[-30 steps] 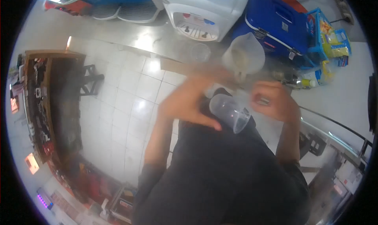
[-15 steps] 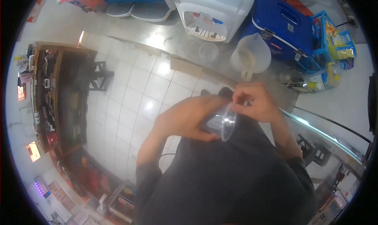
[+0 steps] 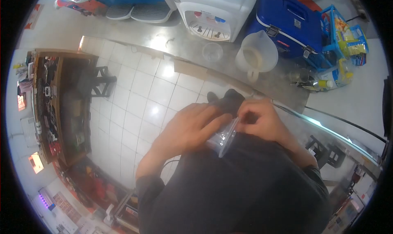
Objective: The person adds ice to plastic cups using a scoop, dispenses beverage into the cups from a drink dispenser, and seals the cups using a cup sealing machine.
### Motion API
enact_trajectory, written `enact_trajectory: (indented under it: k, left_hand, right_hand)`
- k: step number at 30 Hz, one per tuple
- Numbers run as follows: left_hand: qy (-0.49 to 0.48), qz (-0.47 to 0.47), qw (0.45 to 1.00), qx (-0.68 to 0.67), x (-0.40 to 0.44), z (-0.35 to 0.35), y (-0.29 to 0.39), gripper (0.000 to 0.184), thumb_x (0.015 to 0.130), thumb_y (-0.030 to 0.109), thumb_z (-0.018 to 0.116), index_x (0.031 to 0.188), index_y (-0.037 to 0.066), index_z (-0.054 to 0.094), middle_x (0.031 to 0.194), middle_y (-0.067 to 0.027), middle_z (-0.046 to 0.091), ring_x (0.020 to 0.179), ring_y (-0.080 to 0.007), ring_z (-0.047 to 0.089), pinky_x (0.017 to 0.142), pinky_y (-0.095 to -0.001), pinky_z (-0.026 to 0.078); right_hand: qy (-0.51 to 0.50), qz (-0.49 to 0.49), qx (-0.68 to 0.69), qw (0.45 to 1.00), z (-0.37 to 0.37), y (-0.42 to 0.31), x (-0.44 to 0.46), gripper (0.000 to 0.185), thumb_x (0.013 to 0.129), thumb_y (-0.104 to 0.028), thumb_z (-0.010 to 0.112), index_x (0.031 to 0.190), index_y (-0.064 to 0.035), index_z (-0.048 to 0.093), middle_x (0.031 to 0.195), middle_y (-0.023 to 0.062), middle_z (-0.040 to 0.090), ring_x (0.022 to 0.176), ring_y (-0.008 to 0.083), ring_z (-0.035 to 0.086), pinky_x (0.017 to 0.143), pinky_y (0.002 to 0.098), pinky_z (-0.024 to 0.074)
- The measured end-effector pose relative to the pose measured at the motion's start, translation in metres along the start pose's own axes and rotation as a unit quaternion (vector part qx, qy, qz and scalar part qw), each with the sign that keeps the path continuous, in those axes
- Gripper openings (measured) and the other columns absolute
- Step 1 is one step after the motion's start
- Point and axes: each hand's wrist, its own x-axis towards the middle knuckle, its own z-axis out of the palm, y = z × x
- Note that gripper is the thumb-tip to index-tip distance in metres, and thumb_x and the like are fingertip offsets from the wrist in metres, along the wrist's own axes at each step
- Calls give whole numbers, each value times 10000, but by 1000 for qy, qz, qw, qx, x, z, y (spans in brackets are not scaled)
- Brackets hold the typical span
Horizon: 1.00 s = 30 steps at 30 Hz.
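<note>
Cup (image 3: 221, 141) handled at its rim (image 3: 230, 139)

Your left hand (image 3: 186, 129) held it before your dark shirt (image 3: 245, 185); your right hand (image 3: 264, 119) nearly closed at the rim, its pinch too hidden to tell. Rim work seemed under way, calling for steady support; half a second earlier, the rim showed rounder.

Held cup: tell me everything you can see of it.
The cup is clear and looks like thin plastic, with a wider, flanged rim. It is tipped on its side in front of the dark shirt, mouth toward the picture's right. The left hand wraps its body, hiding much of it; the right hand seems to touch the rim's upper edge. Contents can't be made out.
</note>
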Motion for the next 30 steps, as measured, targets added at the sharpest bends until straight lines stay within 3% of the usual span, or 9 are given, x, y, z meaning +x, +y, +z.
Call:
enact_trajectory:
  k: [4, 6, 10, 13, 14, 16, 19, 25, 30]
  left_hand:
    - [52, 28, 998, 21, -3, 9, -8, 539, 673, 157, 752, 1191, 84, 627, 1077, -83, 654, 950, -289, 665, 797, -416, 544]
    - [76, 52, 996, 1, -5, 10, -16, 505, 700, 62, 678, 1202, 44, 625, 1070, -124, 637, 945, -312, 645, 790, -400, 529]
    - [114, 57, 992, 11, -9, 17, -30, 480, 707, 64, 689, 1184, 69, 642, 1073, -111, 648, 990, -315, 647, 827, -402, 534]
    - [134, -82, 985, 78, -17, 14, -52, 441, 702, 124, 779, 1128, 103, 668, 1103, -89, 661, 1062, -305, 643, 898, -419, 526]
    - [157, -154, 974, 55, -27, 18, -74, 534, 709, 182, 836, 1197, 111, 632, 1109, -85, 658, 1082, -300, 639, 936, -413, 514]
    - [263, -183, 945, -67, -40, 23, -113, 686, 719, 219, 849, 1319, 97, 542, 1138, -94, 647, 1109, -294, 626, 968, -412, 498]
    - [379, -159, 896, -165, -42, 65, -190, 821, 730, 177, 824, 1429, 47, 412, 1313, -147, 540, 1213, -287, 546, 1034, -443, 439]
    - [411, -229, 870, -143, 7, 145, -282, 855, 726, 161, 857, 1452, 42, 422, 1386, -159, 513, 1303, -308, 500, 1068, -444, 413]
    - [391, -254, 863, -194, 36, 183, -322, 857, 738, 202, 906, 1417, -2, 426, 1404, -227, 526, 1322, -333, 514, 1114, -447, 412]
  right_hand:
    - [-16, 16, 4, 1000, 0, 3, 2, 224, 824, -154, 845, 778, -10, 680, 745, 30, 686, 686, 75, 632, 621, 235, 498]
    - [-37, 36, -28, 998, -4, -6, 7, 240, 839, -173, 833, 758, -10, 676, 702, 23, 679, 674, 64, 626, 612, 233, 491]
    - [-46, 21, -37, 998, -14, -3, 10, 255, 850, -170, 820, 731, -8, 663, 686, 24, 673, 657, 59, 622, 601, 236, 485]
    - [-70, 30, 38, 996, -37, -2, 5, 226, 873, -132, 790, 734, -14, 657, 696, 24, 675, 647, 67, 633, 601, 235, 494]
    - [-19, 53, 78, 995, -49, -7, 0, 204, 887, -110, 772, 755, -12, 651, 701, 32, 675, 651, 79, 646, 607, 234, 509]
    - [23, 69, 116, 991, -62, -9, 2, 184, 901, -88, 754, 776, -9, 645, 707, 39, 675, 655, 91, 658, 613, 232, 525]
    - [85, 118, 92, 985, -67, 7, 17, 148, 939, -66, 710, 860, 13, 613, 792, 102, 689, 711, 159, 715, 618, 260, 589]
    - [87, 212, 212, 950, -24, 122, 49, 126, 932, -41, 692, 894, 20, 589, 891, 168, 694, 768, 260, 748, 670, 328, 639]
    - [166, 240, 196, 936, -3, 177, 58, 311, 910, 54, 615, 1175, 46, 454, 950, 210, 682, 788, 296, 750, 660, 349, 645]
